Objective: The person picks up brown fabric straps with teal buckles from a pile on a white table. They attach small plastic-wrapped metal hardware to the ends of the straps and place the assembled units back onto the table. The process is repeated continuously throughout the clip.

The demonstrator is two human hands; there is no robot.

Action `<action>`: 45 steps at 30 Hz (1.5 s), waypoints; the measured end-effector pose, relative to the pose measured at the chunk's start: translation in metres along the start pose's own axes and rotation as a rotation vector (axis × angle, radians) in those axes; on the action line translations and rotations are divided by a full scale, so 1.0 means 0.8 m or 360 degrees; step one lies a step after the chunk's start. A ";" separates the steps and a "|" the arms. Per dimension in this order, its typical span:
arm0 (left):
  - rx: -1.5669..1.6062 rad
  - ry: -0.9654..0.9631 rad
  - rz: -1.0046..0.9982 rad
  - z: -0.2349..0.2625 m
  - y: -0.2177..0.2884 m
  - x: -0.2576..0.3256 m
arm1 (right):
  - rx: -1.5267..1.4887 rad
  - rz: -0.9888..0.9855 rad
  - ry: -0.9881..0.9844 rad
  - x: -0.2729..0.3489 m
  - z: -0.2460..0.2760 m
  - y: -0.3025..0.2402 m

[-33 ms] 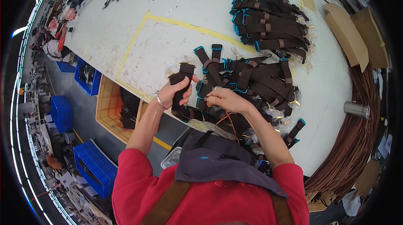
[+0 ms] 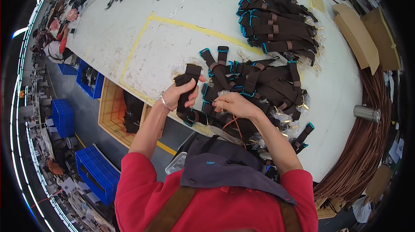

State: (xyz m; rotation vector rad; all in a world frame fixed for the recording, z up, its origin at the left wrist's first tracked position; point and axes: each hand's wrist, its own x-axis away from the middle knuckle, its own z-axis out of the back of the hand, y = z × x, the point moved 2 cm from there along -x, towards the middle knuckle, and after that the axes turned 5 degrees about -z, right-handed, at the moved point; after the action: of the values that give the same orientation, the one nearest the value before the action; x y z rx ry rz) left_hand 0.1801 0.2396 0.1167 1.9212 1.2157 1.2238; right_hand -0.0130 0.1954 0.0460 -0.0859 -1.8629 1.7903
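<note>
My right hand [image 2: 237, 103] edges slightly right, fingertips pinched together, on what I can't tell; centre-frame, my left hand [image 2: 174, 95] clasps a flat dark-brown fabric strap [image 2: 189, 76], probably light, floppy, best gripped across its width.

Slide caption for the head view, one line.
Left hand gripping a dark strap, right hand by piled blue-buckled straps.

Straps [image 2: 276, 80] matt cloth; canister [image 2: 366, 113] shiny metal; blue crate [image 2: 93, 167] glossy plastic; tabletop [image 2: 170, 44] smooth, scuffed; carton [image 2: 355, 33] cardboard.

Workshop (heaped straps [image 2: 292, 29], blue crates [image 2: 101, 158])
</note>
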 end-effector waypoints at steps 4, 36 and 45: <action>-0.0211 0.0207 -0.0402 0.042 0.000 -0.050 | -0.0071 -0.0231 -0.0041 0.045 0.006 -0.003; -0.0377 0.1521 -0.0471 0.130 -0.010 0.007 | -0.1166 -0.0459 -0.0781 0.036 -0.066 -0.008; -0.0087 0.0773 -0.0134 0.116 -0.061 -0.088 | -0.1138 -0.0403 -0.0241 0.107 -0.039 0.018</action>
State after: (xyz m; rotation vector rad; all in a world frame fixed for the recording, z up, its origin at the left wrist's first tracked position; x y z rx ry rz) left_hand 0.2318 0.1993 0.0089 1.5609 1.4628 1.7193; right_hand -0.0772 0.2601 0.0599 0.0253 -2.4150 0.9238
